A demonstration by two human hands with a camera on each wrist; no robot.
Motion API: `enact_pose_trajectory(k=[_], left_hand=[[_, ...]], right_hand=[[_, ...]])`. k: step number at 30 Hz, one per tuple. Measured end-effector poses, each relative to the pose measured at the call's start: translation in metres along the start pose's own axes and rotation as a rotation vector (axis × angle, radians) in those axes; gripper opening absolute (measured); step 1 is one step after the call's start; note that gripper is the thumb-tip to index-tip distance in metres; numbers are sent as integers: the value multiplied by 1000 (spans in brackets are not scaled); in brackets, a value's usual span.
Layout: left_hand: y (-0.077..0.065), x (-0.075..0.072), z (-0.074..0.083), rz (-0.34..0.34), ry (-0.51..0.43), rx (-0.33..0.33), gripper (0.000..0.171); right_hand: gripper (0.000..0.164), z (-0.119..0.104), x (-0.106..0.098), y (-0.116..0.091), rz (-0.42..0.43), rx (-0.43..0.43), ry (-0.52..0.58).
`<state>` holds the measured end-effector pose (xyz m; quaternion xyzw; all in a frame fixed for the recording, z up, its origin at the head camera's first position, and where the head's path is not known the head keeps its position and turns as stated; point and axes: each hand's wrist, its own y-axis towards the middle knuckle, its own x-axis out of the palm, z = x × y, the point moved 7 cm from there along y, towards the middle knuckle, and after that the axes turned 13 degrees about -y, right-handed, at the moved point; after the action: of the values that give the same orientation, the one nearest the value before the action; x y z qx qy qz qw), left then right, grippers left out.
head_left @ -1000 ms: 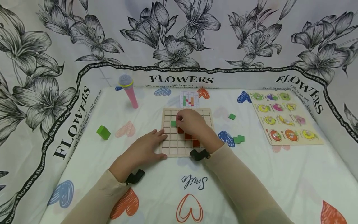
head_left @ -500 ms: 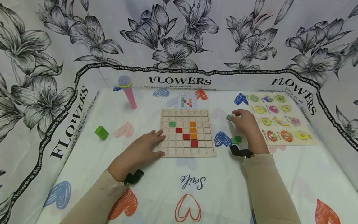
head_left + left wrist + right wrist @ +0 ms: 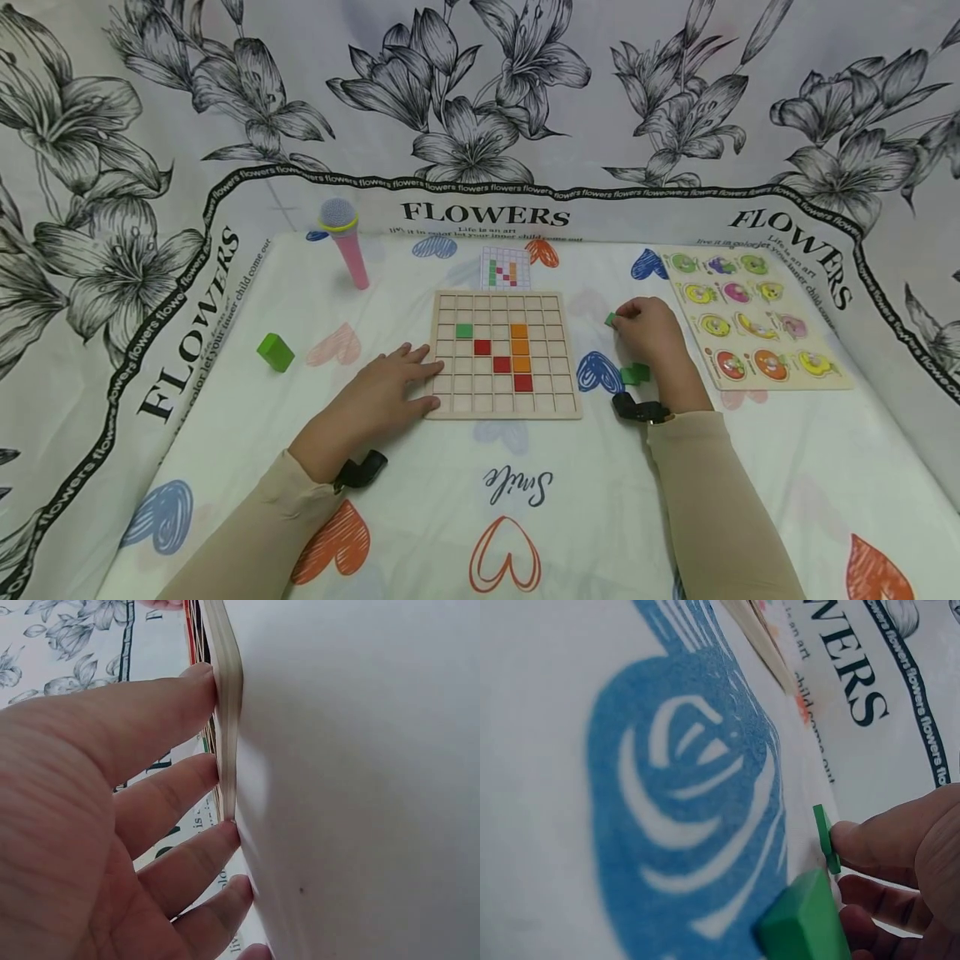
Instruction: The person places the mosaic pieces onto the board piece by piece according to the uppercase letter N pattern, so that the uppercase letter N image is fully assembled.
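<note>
A wooden grid board (image 3: 457,400) lies mid-table, with a green tile (image 3: 464,332), several red tiles (image 3: 502,365) stepping down in a diagonal, and orange tiles (image 3: 519,347) in a column. At its left edge rests my left hand (image 3: 371,404), fingers extended; the left wrist view has thumb and fingertips (image 3: 196,780) against the board's side. To the right of the board, my right hand (image 3: 651,333) pinches a small green tile (image 3: 825,838) by its edge, thumb against it. Close below that hand are more green tiles (image 3: 634,374), one large in the right wrist view.
Behind the board lies a pattern card (image 3: 506,267) with a coloured grid. A pink toy microphone (image 3: 351,250) stands back left, and a green block (image 3: 276,352) sits at left. On the right is a fruit puzzle board (image 3: 772,321).
My right hand has left the board, uncovering the tiles there, and moved right to the loose green tiles, where it now pinches one. My left hand has stayed at the board's edge.
</note>
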<state>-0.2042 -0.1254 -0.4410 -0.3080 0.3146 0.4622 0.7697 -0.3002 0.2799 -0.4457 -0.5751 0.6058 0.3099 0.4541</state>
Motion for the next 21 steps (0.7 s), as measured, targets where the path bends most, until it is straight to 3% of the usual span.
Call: enact_pose_trajectory(k=[7, 14, 17, 21], left_hand=[[1, 1, -2, -16, 8, -5, 66], [0, 0, -3, -43, 15, 20, 69], [-1, -1, -2, -47, 19, 26, 70], [-1, -1, -2, -49, 11, 31, 70]], right_hand=[[39, 1, 3, -1, -45, 12, 4], [29, -3, 0, -3, -12, 6, 11], [23, -19, -7, -9, 47, -24, 16], [15, -64, -8, -26, 105, -119, 48]])
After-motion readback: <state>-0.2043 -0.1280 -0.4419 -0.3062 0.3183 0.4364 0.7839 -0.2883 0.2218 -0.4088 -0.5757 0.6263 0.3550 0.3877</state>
